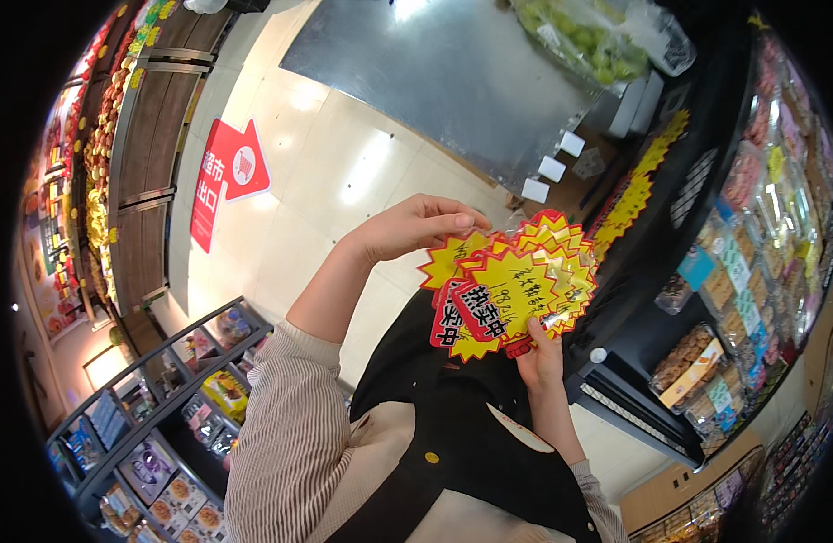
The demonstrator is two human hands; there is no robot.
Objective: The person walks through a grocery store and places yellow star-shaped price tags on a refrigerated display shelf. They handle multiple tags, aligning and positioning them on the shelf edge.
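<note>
My right hand (544, 356) grips a fanned stack of starburst-shaped yellow price signs with red edges (511, 282), its thumb over the front sign's lower edge. The signs bear handwriting and red printed parts with black lettering. My left hand (423, 224) is at the stack's upper left edge, thumb and fingers bent close together; whether they pinch a sign cannot be made out. Below the stack is the black apron (450, 414) that I wear over a striped-sleeved top.
Ahead stands a metal-topped table (443, 75) with bagged green fruit (586, 41). Small white blocks (552, 169) are along its edge. Packaged snacks fill a black rack (715, 271) at right. Fruit shelves (145, 136) and a divided goods shelf (165, 400) stand left. A red arrow sticker (229, 176) marks the floor.
</note>
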